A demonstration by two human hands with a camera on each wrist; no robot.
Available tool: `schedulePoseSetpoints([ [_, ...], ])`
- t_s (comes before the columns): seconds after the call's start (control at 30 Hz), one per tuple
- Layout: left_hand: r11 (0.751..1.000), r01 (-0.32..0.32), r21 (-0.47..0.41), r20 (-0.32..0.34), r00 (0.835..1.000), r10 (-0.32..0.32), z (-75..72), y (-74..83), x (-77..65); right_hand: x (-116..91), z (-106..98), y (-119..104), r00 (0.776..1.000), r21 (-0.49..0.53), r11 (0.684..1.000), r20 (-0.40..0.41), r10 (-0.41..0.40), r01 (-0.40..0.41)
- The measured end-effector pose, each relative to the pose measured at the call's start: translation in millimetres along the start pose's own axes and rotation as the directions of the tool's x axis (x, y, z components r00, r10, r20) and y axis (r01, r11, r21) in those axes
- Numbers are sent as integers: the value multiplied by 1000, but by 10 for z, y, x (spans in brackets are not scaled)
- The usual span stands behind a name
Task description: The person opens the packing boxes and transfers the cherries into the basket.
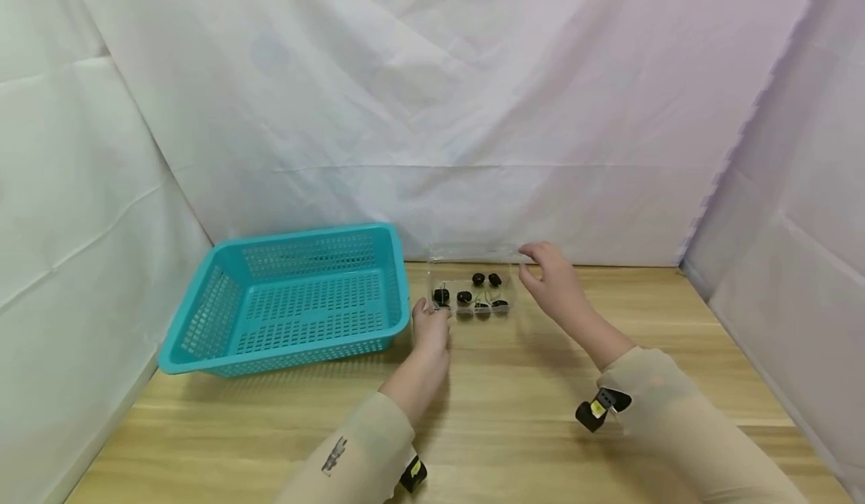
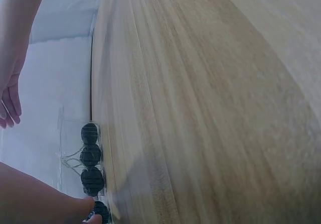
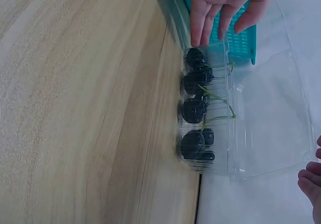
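A clear plastic clamshell box (image 3: 228, 148) lies on the table with its clear lid (image 3: 273, 128) raised at the back. Inside are several dark cherries (image 3: 193, 110) with thin green stems (image 3: 215, 94). My left hand (image 1: 431, 327) is at the box's near left corner; in the right wrist view its fingers extend against the end wall, thumb apart. At the other end, my right hand (image 1: 550, 282) is by the lid's right edge, fingers loosely bent, thumb and index finger spread with a gap between them.
A turquoise perforated plastic basket (image 1: 304, 233) stands left of the box, close to my left hand. The wooden table (image 1: 513, 414) ends at a white cloth backdrop (image 1: 473, 113) right behind the box. White cloth also closes off both sides.
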State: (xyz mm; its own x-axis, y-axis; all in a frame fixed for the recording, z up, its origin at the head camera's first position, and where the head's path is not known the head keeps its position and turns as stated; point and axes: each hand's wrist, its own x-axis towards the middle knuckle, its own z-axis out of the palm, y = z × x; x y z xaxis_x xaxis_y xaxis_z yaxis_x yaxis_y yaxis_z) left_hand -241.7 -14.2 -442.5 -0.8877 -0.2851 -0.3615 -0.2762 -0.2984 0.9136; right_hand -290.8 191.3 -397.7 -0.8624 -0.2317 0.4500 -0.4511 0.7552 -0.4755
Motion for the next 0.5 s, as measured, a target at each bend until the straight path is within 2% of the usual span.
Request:
schedulePoseSetpoints([
  [0.5, 998, 12, -58, 18, 1000, -11, -24, 2, 82, 77, -1, -6, 995, 36, 996, 61, 76, -79],
])
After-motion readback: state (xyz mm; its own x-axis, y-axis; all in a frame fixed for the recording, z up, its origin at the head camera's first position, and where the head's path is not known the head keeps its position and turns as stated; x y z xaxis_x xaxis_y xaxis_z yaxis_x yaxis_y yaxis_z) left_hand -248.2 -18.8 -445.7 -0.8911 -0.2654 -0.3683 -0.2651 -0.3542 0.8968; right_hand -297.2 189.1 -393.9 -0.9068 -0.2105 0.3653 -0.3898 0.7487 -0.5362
